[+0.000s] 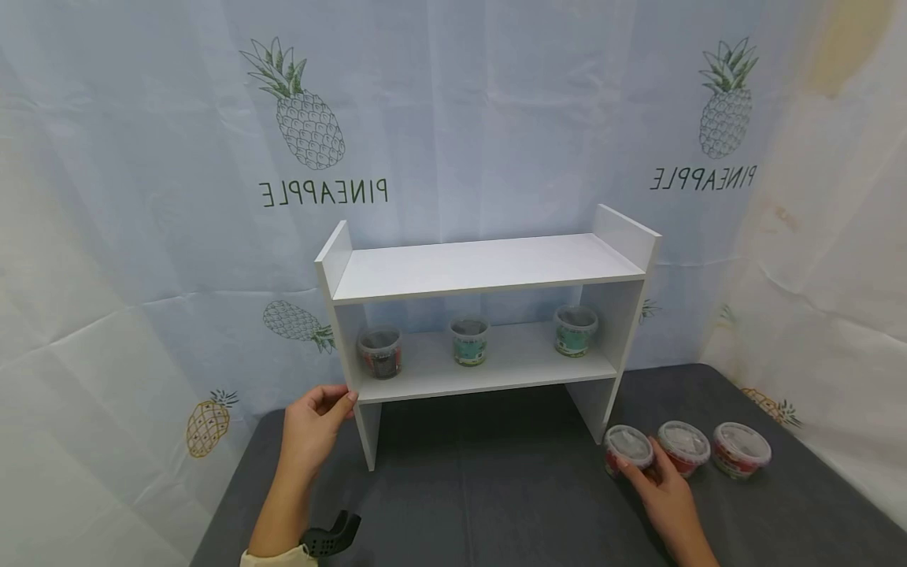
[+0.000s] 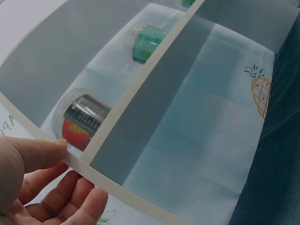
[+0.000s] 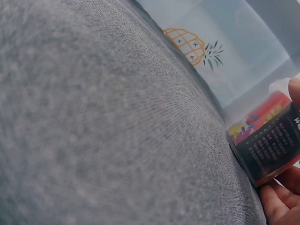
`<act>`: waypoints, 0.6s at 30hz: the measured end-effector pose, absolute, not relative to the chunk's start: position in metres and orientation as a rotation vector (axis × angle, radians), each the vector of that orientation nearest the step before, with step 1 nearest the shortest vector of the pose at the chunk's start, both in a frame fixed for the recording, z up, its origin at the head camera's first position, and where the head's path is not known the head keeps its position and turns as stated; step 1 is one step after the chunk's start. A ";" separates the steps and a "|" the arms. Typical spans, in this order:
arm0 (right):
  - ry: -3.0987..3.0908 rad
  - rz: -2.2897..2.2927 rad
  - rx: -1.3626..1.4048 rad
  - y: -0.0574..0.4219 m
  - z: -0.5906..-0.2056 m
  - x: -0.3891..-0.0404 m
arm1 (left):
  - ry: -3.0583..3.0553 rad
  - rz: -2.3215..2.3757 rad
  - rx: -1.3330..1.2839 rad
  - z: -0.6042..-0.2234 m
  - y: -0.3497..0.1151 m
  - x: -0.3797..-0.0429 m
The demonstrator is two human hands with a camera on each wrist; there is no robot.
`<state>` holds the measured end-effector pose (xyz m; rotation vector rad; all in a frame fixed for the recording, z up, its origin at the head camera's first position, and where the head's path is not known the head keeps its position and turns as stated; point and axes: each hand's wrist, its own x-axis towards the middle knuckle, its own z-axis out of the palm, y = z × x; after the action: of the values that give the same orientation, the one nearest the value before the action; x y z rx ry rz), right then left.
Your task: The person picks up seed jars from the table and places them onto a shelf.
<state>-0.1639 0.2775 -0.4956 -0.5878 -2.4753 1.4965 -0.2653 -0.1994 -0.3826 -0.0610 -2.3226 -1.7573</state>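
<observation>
A white two-tier shelf (image 1: 513, 356) stands on the dark table. My left hand (image 1: 312, 429) pinches the front edge of its left side panel (image 2: 115, 185), with the thumb tip beside the end of the lower board. At the shelf's right foot, my right hand (image 1: 668, 496) grips a small round tub (image 1: 629, 446) with a clear lid and a red and black label (image 3: 267, 136). In the right wrist view the tub's base is close against the tablecloth, thumb and fingers on opposite sides of it. Two similar red tubs, a middle one (image 1: 684, 447) and an outer one (image 1: 741, 450), sit to its right.
On the lower board stand a dark-and-red tub (image 1: 381, 354) at left, a green tub (image 1: 469, 341) near the middle and another green tub (image 1: 575, 331) at right. A pineapple-print curtain (image 1: 489, 118) hangs behind. The dark table (image 1: 460, 504) extends in front.
</observation>
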 end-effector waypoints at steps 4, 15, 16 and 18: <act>-2.473 1.483 -0.593 0.277 -0.497 -0.165 | -2.325 -1.750 -0.065 -0.383 -0.200 -0.265; -2.339 1.522 -0.645 0.271 -0.487 -0.160 | -2.337 -1.738 -0.057 -0.384 -0.202 -0.264; -2.309 1.534 -0.630 0.270 -0.483 -0.159 | -2.336 -1.736 -0.059 -0.384 -0.202 -0.264; -2.255 1.538 -0.596 0.267 -0.473 -0.157 | -2.332 -1.733 -0.059 -0.385 -0.201 -0.264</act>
<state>-0.1570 0.2673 -0.4733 -0.5959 -2.2547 1.5376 -0.2643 -0.2005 -0.3846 -0.0588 -2.3320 -1.7328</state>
